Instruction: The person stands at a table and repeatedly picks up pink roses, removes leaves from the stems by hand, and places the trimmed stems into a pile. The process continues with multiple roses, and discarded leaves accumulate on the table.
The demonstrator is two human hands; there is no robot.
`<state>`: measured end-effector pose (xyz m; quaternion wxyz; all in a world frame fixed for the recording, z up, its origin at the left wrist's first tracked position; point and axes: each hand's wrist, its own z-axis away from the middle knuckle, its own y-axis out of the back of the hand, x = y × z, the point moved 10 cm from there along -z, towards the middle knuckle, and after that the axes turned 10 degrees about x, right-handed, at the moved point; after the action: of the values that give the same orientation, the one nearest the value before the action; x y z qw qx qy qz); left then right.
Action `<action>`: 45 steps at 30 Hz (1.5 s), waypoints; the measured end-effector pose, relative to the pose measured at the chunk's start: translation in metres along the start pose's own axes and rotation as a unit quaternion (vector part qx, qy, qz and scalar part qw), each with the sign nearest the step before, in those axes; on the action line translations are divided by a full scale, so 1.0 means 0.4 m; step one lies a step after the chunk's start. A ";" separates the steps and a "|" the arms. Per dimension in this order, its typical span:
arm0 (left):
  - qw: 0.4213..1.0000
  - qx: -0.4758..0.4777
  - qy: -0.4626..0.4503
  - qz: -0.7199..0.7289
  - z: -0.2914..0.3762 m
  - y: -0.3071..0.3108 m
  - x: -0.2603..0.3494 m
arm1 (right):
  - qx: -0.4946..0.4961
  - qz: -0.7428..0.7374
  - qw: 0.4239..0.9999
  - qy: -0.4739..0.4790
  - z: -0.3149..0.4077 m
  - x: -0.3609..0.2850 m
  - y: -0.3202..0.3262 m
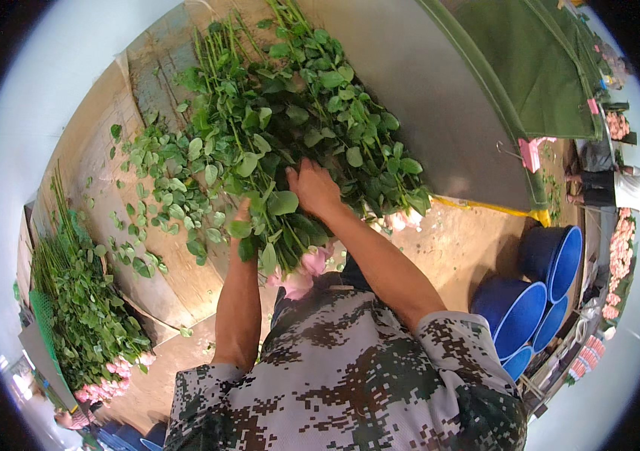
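Observation:
A bunch of long-stemmed pink roses [299, 277] lies before me, its blooms towards my body and its leafy stems pointing away. My left hand [243, 217] is around the stems on the left side, its fingers partly hidden by leaves. Over the foliage on the right side is my right hand [313, 187], fingers bent among the leaves; whether it grips a stem cannot be told. Further right, more rose stems [348, 107] lie on the table, with pale pink blooms [401, 220] at their near end. Loose green leaves [168, 194] are scattered left of my left hand.
The worn wooden table [111, 121] extends to the left. Another pile of roses [86, 304] with green netting [44, 321] stands at far left. A grey panel [438, 107] and green cloth [534, 62] border the right. Blue buckets [509, 318] stand at right; a person [630, 189] is beyond.

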<state>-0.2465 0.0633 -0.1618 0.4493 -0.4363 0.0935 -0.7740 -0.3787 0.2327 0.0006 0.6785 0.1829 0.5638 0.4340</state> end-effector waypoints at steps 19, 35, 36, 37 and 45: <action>0.999 -0.039 -0.018 0.008 0.044 -0.013 0.098 | 0.096 -0.104 0.986 -0.085 -0.008 0.179 0.057; 0.997 -0.048 -0.026 0.058 0.112 0.034 0.060 | 0.052 0.220 0.973 0.049 -0.030 0.017 0.051; 0.997 -0.048 -0.026 0.058 0.116 0.036 0.058 | 0.044 0.239 0.969 0.051 -0.033 0.015 0.044; 0.997 -0.050 -0.026 0.060 0.119 0.037 0.058 | 0.038 0.260 0.964 0.047 -0.035 0.021 0.042; 0.996 -0.053 -0.033 0.066 0.144 0.058 0.070 | 0.048 0.186 0.978 0.077 -0.010 0.066 0.035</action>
<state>-0.1948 0.0425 -0.1231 0.4781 -0.4780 0.1479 -0.7219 -0.3882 0.2603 -0.0063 0.5306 0.2830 0.5909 0.5378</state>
